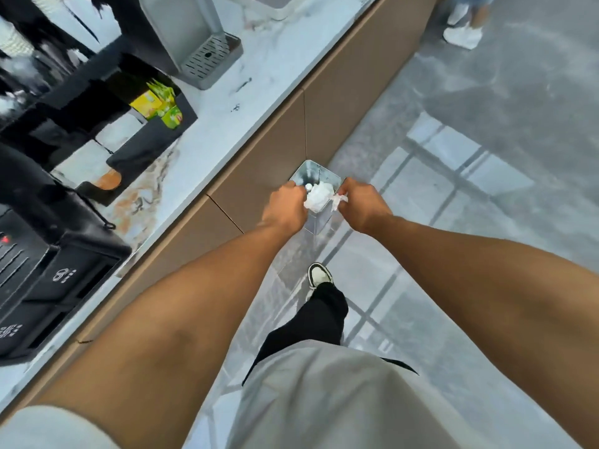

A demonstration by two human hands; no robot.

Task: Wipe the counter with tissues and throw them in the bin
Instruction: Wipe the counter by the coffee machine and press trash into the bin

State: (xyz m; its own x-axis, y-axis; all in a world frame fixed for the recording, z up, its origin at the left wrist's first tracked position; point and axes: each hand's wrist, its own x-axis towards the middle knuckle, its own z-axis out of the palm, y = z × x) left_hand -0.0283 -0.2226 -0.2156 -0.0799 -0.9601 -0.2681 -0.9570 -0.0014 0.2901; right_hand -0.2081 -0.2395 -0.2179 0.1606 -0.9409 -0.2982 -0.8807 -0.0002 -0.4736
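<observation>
Nearest the lens, a pale shirt front and two bare forearms reach forward and down over a black trouser leg and a dark-and-white sneaker (320,276) on the floor. The left hand (287,207) and the right hand (366,207) meet over the mouth of a small shiny metal bin (311,171) that stands on the floor just beside the tan cabinet front (275,150). Between the hands sits a crumpled wad of white tissues (319,196), at the bin's opening. The left fingers curl closed against the wad's side; the right fingers pinch a thin twisted tail of tissue (338,199) that trails off it. Both hands are clamped on paper, none of it loose yet.

The step in hand looks like the disposal — the wiping seems done or paused, and the wad is being pushed into the bin. The next move calls for both grips to let go so the paper drops inside, the stray tail included.

The table (259,79) to the left is pale marble, with brownish smears (139,199) near its front edge that may yet need wiping. On it stand a black organiser with green sachets (160,103), a grey dispenser's drip tray (210,58) and dark machines. The floor (486,157) is glossy grey, mirroring a window grid — another person's white shoes (463,35) show at the far top.
</observation>
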